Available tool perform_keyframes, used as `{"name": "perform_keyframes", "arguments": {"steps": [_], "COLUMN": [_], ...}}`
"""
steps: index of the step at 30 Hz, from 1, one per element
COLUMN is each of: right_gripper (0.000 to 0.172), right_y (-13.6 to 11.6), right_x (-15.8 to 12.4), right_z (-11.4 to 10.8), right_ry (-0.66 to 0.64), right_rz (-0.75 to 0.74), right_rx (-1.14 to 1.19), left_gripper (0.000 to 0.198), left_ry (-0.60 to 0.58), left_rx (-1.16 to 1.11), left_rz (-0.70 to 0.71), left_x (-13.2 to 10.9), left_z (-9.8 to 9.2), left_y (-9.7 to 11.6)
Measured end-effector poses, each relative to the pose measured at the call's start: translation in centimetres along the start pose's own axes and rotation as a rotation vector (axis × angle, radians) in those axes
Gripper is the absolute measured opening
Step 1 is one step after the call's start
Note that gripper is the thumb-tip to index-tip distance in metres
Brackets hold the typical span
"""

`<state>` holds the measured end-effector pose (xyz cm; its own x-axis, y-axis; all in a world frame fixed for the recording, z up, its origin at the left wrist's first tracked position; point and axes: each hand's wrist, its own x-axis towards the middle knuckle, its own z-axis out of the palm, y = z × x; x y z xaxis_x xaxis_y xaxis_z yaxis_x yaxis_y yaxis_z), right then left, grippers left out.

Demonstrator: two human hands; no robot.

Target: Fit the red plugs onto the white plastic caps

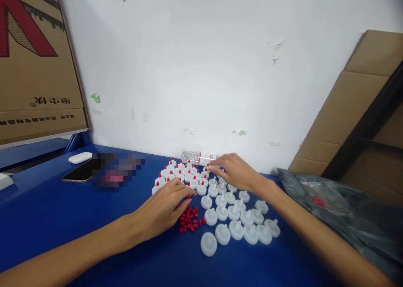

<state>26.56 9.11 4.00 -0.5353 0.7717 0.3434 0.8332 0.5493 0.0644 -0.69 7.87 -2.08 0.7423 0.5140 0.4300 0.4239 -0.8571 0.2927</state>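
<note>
Clock directions are read from the middle of the white spouted lids [221, 200], 12 being toward the wall [201, 77]. On the blue desk [94, 219], red-capped lids [188, 177] are grouped toward 10 and 11; bare lids [233, 213] are spread from about 1 round to 6, so capping is judged to be roughly half done. Loose red caps [189, 219] are heaped at 8. At 9, the left hand [166, 204] is held beside the heap, its fingers curled; whether a cap is pinched cannot be discerned. At 1, the right hand [233, 169] is extended, its fingertips brought to a red-capped lid; whether anything is gripped is likewise unclear. Between 11 and 12, a clear plastic bottle [199, 157] is seen lying by the wall.
</note>
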Motion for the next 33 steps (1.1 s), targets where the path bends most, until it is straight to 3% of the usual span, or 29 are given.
{"name": "perform_keyframes", "arguments": {"steps": [3, 6, 9, 15, 21, 24, 29, 31, 33], "right_gripper": [0.031, 0.021, 0.017, 0.018, 0.012, 0.013, 0.025, 0.025, 0.025], "right_y": [-0.4, -1.4, -3.0, -6.6, -8.2, -8.2, -7.4, -6.0, -4.0], "right_x": [0.1, 0.0, 0.0, -0.1, -0.3, -0.1, 0.4, 0.3, 0.2], "right_z": [-1.5, -2.5, -2.7, -2.8, -3.6, -3.3, -2.7, -2.7, -2.8], "right_ry": [0.123, 0.158, 0.135, 0.055, 0.042, 0.151, 0.419, 0.392, 0.307], "right_rz": [0.030, -0.012, -0.096, -0.236, -0.313, -0.429, -0.563, -0.490, -0.252], "right_rx": [0.007, 0.037, 0.066, 0.048, 0.003, -0.071, -0.275, -0.245, -0.122], "left_gripper": [0.022, 0.020, 0.023, 0.022, 0.023, 0.031, 0.042, 0.046, 0.047], "left_ry": [-0.028, -0.042, 0.008, 0.219, 0.209, 0.208, 0.263, 0.257, 0.241], "left_rx": [0.007, 0.017, 0.033, 0.018, -0.030, -0.137, -0.445, -0.587, -0.621], "left_rz": [-0.014, -0.030, -0.082, -0.176, -0.074, -0.059, -0.228, -0.263, -0.256], "left_x": [-0.1, 0.0, 0.2, 0.6, 0.6, 0.8, 0.8, 0.6, 0.4], "left_z": [0.2, 0.0, -0.6, -1.7, -2.2, -2.6, -2.8, -2.9, -2.9], "left_y": [-0.2, 0.1, 0.7, 1.5, 1.3, 1.7, 2.4, 2.5, 2.3]}}
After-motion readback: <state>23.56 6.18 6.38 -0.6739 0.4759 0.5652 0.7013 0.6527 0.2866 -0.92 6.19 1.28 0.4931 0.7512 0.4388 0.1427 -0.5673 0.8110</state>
